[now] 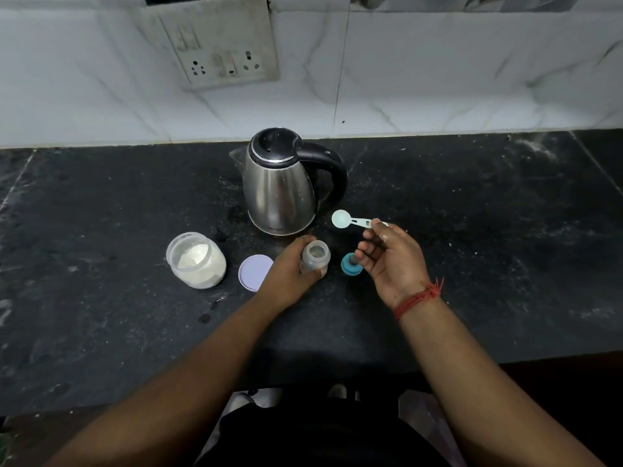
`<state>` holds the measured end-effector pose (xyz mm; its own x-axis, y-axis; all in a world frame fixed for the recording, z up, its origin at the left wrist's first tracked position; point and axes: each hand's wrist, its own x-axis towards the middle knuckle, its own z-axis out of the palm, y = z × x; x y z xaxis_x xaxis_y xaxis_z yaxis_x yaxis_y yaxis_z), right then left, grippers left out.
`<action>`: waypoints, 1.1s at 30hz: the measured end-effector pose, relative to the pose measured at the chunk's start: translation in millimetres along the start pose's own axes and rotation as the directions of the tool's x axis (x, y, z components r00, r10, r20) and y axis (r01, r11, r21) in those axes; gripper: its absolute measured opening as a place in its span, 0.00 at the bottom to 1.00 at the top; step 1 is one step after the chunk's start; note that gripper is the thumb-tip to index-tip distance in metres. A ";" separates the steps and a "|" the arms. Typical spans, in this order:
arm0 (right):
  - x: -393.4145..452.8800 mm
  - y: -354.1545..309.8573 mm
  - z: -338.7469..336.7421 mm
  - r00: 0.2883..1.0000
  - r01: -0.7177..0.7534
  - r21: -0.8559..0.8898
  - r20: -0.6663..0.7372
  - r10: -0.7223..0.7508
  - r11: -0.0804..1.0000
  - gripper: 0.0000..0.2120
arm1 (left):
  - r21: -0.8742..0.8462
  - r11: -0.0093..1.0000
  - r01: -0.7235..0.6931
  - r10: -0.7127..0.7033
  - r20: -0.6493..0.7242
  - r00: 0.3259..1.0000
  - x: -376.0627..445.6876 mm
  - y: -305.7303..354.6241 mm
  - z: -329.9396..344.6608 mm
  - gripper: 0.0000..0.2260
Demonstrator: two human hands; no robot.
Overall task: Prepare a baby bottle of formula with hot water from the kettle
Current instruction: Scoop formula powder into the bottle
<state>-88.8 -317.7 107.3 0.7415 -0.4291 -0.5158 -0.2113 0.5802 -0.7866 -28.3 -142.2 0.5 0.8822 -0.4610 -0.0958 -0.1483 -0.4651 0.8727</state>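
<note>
A steel kettle (279, 187) with a black lid and handle stands mid-counter, its lid closed. In front of it an open clear baby bottle (315, 256) stands upright, and my left hand (290, 274) grips its body. My right hand (391, 257) pinches the handle of a pale blue measuring scoop (342, 218), held above the counter to the right of the kettle; the scoop bowl looks empty. The teal bottle cap with its teat (350, 263) sits just right of the bottle, partly behind my right fingers. An open jar of white formula powder (197, 259) stands to the left.
The jar's round lilac lid (254, 273) lies flat between jar and bottle. The black stone counter (488, 230) is dusted with powder specks. A white marble wall with a socket panel (222, 62) rises behind. The counter's front edge runs close to my body.
</note>
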 end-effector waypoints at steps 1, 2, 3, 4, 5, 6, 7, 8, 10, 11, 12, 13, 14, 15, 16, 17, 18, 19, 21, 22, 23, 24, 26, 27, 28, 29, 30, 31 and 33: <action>0.9 -0.2 -1.2 1.000 -0.003 0.005 -0.003 0.003 1.000 0.04 | 0.004 1.000 0.007 -0.007 0.003 1.000 0.6 -1.7 0.6 0.24; 1.5 -0.4 -2.1 1.000 -0.005 0.007 -0.005 0.005 1.000 0.04 | 0.005 1.000 0.012 -0.012 0.005 1.000 0.8 -2.7 0.6 0.25; 2.0 -0.7 -3.0 1.000 -0.005 0.007 -0.008 0.005 1.000 0.04 | 0.006 1.000 0.015 -0.015 0.006 1.000 1.2 -4.2 0.7 0.26; 2.4 -1.0 -3.5 1.000 -0.005 0.005 -0.010 0.005 1.000 0.05 | 0.005 1.000 0.018 -0.018 0.007 1.000 1.6 -5.4 0.4 0.27; 2.8 -1.3 -4.0 1.000 -0.003 0.003 -0.012 0.003 1.000 0.05 | 0.003 1.000 0.021 -0.021 0.012 1.000 2.0 -6.3 0.4 0.28; 3.1 -1.6 -4.4 1.000 -0.001 0.002 -0.013 0.001 1.000 0.05 | 0.000 1.000 0.026 -0.026 0.017 1.000 2.4 -7.9 0.4 0.28; 3.5 -1.6 -4.6 1.000 0.000 0.001 -0.016 0.000 1.000 0.05 | -0.005 0.999 0.032 -0.032 0.025 0.999 2.2 -9.1 0.0 0.29; 4.2 -1.5 -4.8 1.000 0.001 -0.002 -0.020 -0.001 1.000 0.04 | -0.017 0.999 0.040 -0.039 0.033 0.999 1.4 -9.0 -1.1 0.32; 6.0 -0.9 -4.9 0.999 0.001 -0.017 -0.033 -0.002 1.000 0.04 | -0.058 0.996 0.061 -0.058 0.044 0.997 -0.5 -8.1 -3.5 0.38; 7.2 -0.5 -4.9 0.999 0.002 -0.029 -0.043 -0.003 1.000 0.04 | -0.084 0.994 0.070 -0.066 0.045 0.997 -2.1 -6.3 -5.2 0.41; 8.5 0.0 -4.8 0.998 0.003 -0.041 -0.056 -0.005 0.999 0.04 | -0.107 0.992 0.073 -0.069 0.040 0.997 -4.1 -3.8 -7.4 0.43; 9.8 0.3 -4.7 0.998 0.006 -0.055 -0.070 -0.010 0.998 0.04 | -0.127 0.990 0.064 -0.062 0.024 0.998 -6.5 -0.8 -10.2 0.43; 11.1 0.6 -4.4 0.997 0.010 -0.069 -0.082 -0.016 0.998 0.04 | -0.134 0.990 0.049 -0.050 -0.004 0.999 -9.2 2.6 -13.8 0.42; 12.4 0.7 -3.4 0.996 0.015 -0.081 -0.089 -0.022 0.997 0.04 | -0.130 0.991 0.028 -0.034 -0.038 0.999 -12.9 6.6 -18.9 0.41; 12.8 0.8 -1.8 0.995 0.020 -0.092 -0.093 -0.028 0.996 0.03 | -0.118 0.993 0.008 -0.015 -0.065 0.998 -17.0 10.5 -25.4 0.39; 13.1 1.0 1.1 0.995 0.027 -0.103 -0.092 -0.037 0.994 0.04 | -0.103 0.995 -0.019 0.011 -0.085 0.996 -21.7 14.4 -33.4 0.38; 13.0 1.0 5.3 0.995 0.038 -0.118 -0.087 -0.049 0.992 0.04 | -0.086 0.995 -0.055 0.046 -0.100 0.994 -25.9 17.7 -42.7 0.36; 12.4 0.8 9.8 0.995 0.055 -0.140 -0.079 -0.067 0.989 0.04 | -0.065 0.993 -0.097 0.089 -0.115 0.989 -29.1 20.8 -51.5 0.35; 10.0 2.4 23.9 0.994 0.093 -0.198 -0.042 -0.103 0.976 0.04 | 0.013 0.983 -0.183 0.183 -0.167 0.969 -34.5 25.2 -71.8 0.34; 8.3 4.2 32.8 0.993 0.113 -0.221 -0.016 -0.120 0.969 0.04 | 0.071 0.974 -0.217 0.227 -0.202 0.953 -35.9 26.1 -82.0 0.34; 6.9 6.6 41.9 0.991 0.135 -0.240 0.015 -0.136 0.961 0.04 | 0.133 0.962 -0.238 0.264 -0.236 0.935 -37.2 26.9 -92.5 0.34; 5.4 9.4 50.9 0.987 0.158 -0.256 0.050 -0.151 0.954 0.04 | 0.191 0.950 -0.247 0.292 -0.267 0.918 -37.7 26.4 -101.7 0.34; 1.8 18.2 73.1 0.977 0.201 -0.304 0.134 -0.167 0.931 0.03 | 0.289 0.931 -0.224 0.314 -0.313 0.896 -41.9 21.8 -122.3 0.35; 0.2 24.0 84.5 0.970 0.222 -0.330 0.173 -0.172 0.917 0.03 | 0.320 0.927 -0.194 0.300 -0.328 0.896 -45.1 17.0 -132.0 0.35; -0.8 30.5 96.1 0.961 0.244 -0.353 0.212 -0.177 0.903 0.03 | 0.344 0.925 -0.159 0.280 -0.339 0.898 -48.9 10.4 -141.4 0.35; -1.0 37.1 106.1 0.951 0.271 -0.374 0.247 -0.186 0.887 0.03 | 0.363 0.923 -0.126 0.259 -0.346 0.902 -52.7 3.8 -149.0 0.36; -1.2 44.8 116.9 0.938 0.303 -0.397 0.286 -0.197 0.866 0.04 | 0.377 0.922 -0.089 0.233 -0.358 0.904 -58.4 -3.6 -157.0 0.36; -0.9 52.9 126.9 0.922 0.341 -0.426 0.327 -0.209 0.838 0.05 | 0.386 0.921 -0.054 0.208 -0.369 0.906 -64.3 -11.1 -163.8 0.37; 1.7 70.4 145.7 0.886 0.415 -0.507 0.412 -0.211 0.756 0.05 | 0.401 0.916 0.009 0.158 -0.382 0.911 -77.2 -26.4 -175.7 0.39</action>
<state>-9.6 -176.8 100.5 0.9643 -0.2174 -0.1516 -0.1745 -0.0906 -0.9805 -13.9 38.5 68.9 0.9507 -0.2043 0.2334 -0.3066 -0.7333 0.6069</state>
